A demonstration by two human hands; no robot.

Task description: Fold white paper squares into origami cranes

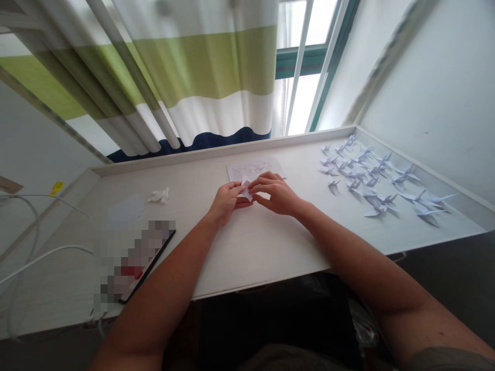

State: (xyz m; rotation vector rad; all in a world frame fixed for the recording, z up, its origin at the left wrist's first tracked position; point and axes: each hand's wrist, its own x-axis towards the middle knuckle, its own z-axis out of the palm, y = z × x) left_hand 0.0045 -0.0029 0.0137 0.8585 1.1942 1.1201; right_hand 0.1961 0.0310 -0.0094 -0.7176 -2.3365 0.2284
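A small piece of folded white paper [246,191] is held above the middle of the white desk [247,252]. My left hand [227,202] grips its left side, thumb on top and fingers beneath. On the paper's right side, my right hand [275,193] pinches the edge between thumb and fingertips. Parts of the paper are hidden behind the fingers. Just beyond my hands lies a printed sheet with line drawings [251,169], partly covered by the right hand.
Several folded paper cranes [371,178] stand at the right of the desk. Crumpled white tissue [158,196] and flat white paper [127,210] lie left. A blurred, dark-edged flat object [145,263] rests near my left forearm. White cables [50,252] run at far left; a curtain [204,67] hangs behind.
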